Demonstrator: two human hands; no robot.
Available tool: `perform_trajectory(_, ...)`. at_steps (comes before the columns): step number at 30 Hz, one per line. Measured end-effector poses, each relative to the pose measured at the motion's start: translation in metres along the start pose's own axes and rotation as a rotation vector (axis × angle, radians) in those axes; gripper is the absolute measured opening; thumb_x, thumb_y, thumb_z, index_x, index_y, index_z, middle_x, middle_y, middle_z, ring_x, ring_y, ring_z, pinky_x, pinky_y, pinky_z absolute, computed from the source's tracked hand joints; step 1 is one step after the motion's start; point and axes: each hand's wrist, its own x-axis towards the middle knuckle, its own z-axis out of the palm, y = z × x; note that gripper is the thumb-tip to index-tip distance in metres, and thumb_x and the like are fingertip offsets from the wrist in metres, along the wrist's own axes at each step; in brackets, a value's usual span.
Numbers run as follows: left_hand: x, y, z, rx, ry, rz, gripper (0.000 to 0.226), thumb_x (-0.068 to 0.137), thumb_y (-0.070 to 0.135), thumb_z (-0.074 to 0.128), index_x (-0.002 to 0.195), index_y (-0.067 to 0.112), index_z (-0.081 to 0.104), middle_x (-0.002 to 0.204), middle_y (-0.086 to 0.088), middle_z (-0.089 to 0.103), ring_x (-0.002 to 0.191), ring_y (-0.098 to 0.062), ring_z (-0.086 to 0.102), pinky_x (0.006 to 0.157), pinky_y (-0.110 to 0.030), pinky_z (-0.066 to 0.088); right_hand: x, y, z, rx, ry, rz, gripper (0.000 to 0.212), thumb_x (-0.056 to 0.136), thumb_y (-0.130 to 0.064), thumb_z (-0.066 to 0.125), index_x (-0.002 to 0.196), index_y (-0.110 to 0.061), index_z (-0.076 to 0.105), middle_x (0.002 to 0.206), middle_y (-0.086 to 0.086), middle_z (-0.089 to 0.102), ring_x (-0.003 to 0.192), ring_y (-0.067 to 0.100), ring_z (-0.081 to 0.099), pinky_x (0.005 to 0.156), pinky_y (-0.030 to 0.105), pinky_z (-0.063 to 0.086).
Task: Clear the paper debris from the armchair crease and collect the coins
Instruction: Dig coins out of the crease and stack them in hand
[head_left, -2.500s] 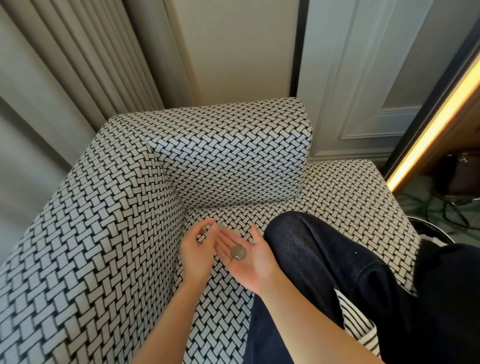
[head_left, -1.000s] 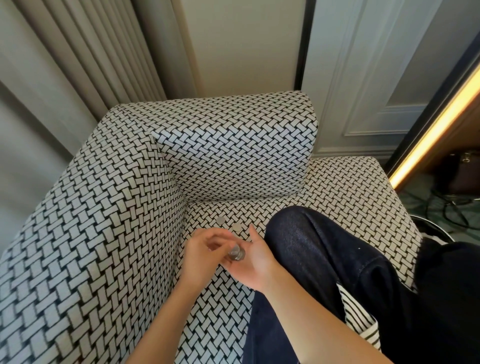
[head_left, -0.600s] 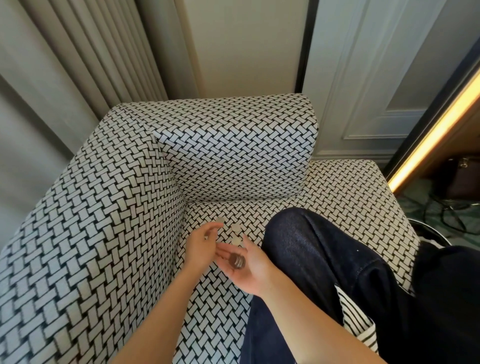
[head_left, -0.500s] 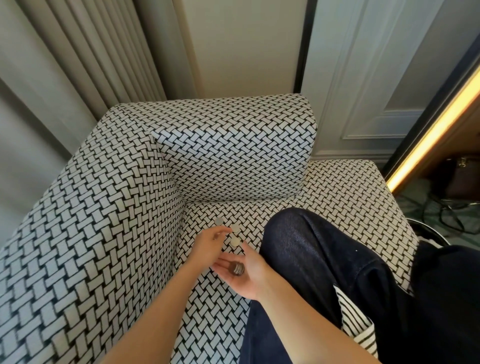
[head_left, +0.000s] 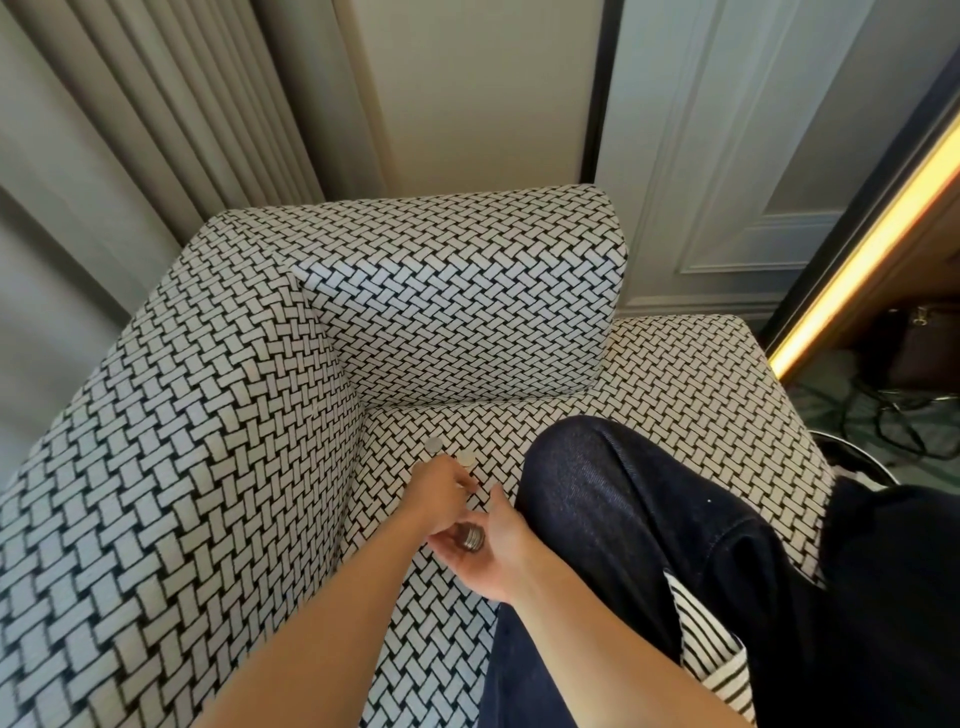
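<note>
Pleated grey-beige curtains (head_left: 171, 104) hang at left beside a cream wall (head_left: 478, 88); a pale panelled door (head_left: 753, 130) stands right — then a glowing amber light strip (head_left: 866, 249), dark cables (head_left: 883, 410) on the floor (head_left: 826, 376).

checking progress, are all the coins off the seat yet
No: at least two coins lie on the seat cushion just beyond the left hand.

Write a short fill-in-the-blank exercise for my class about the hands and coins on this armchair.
1. The right hand, palm ___, carries a stack of coins.
2. Just beyond the left hand, ___ loose coins lie in plain view on the seat.
3. The armchair fabric is woven in black and ___.
Missing words: up; two; white.
</note>
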Motion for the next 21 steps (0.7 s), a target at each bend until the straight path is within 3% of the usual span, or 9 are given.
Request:
perform_trajectory(3, -0.002, 0.002, 0.004, 0.022, 0.056, 0.002, 0.021, 0.086, 0.006, 0.063, 0.105, 0.015, 0.068, 0.122, -0.002, 0.061, 0.109, -0.014, 0.058, 0.092, -0.022, 0.045, 0.002, 0.0, -0.002, -0.007, 0.003, -0.006, 0.064, 0.095, -0.053, 0.037, 0.113, 0.008, 0.052, 0.113, 0.028, 0.06, 0.1, 0.034, 0.065, 0.085, 0.042, 0.055)
perform_trajectory(7, -0.002, 0.007, 0.006, 0.054, 0.114, -0.04, 0.018, 0.089, 0.008, 0.059, 0.101, 0.017, 0.069, 0.106, -0.002, 0.066, 0.08, -0.012, 0.062, 0.071, -0.024, 0.054, 0.004, 0.001, -0.003, -0.007, -0.006, -0.009, 0.063, 0.096, -0.052, 0.035, 0.116, 0.006, 0.05, 0.112, 0.027, 0.06, 0.098, 0.032, 0.065, 0.077, 0.041, 0.058)
perform_trajectory(11, -0.002, 0.008, 0.011, 0.15, 0.185, -0.053, 0.017, 0.089, 0.011, 0.06, 0.098, 0.022, 0.068, 0.098, 0.004, 0.068, 0.071, -0.008, 0.058, 0.054, -0.02, 0.046, 0.007, 0.002, -0.006, -0.063, -0.006, -0.013, 0.064, 0.097, -0.052, 0.034, 0.117, 0.006, 0.05, 0.118, 0.025, 0.06, 0.103, 0.03, 0.065, 0.086, 0.041, 0.055)
perform_trajectory(16, -0.001, 0.006, 0.015, 0.146, 0.232, -0.043, 0.02, 0.084, 0.008, 0.065, 0.096, 0.024, 0.066, 0.105, 0.006, 0.061, 0.086, -0.009, 0.06, 0.059, -0.021, 0.047, 0.01, 0.001, -0.007, -0.056, -0.003, -0.016, 0.065, 0.095, -0.054, 0.036, 0.118, 0.005, 0.051, 0.119, 0.023, 0.06, 0.106, 0.03, 0.063, 0.091, 0.041, 0.053)
perform_trajectory(21, -0.001, -0.002, 0.013, -0.134, 0.236, -0.052, 0.017, 0.085, 0.007, 0.064, 0.097, 0.019, 0.066, 0.086, 0.007, 0.063, 0.077, -0.006, 0.059, 0.065, -0.016, 0.048, 0.01, 0.002, -0.007, -0.065, -0.004, -0.016, 0.069, 0.095, -0.055, 0.035, 0.115, 0.008, 0.054, 0.11, 0.025, 0.065, 0.1, 0.03, 0.067, 0.087, 0.04, 0.055)
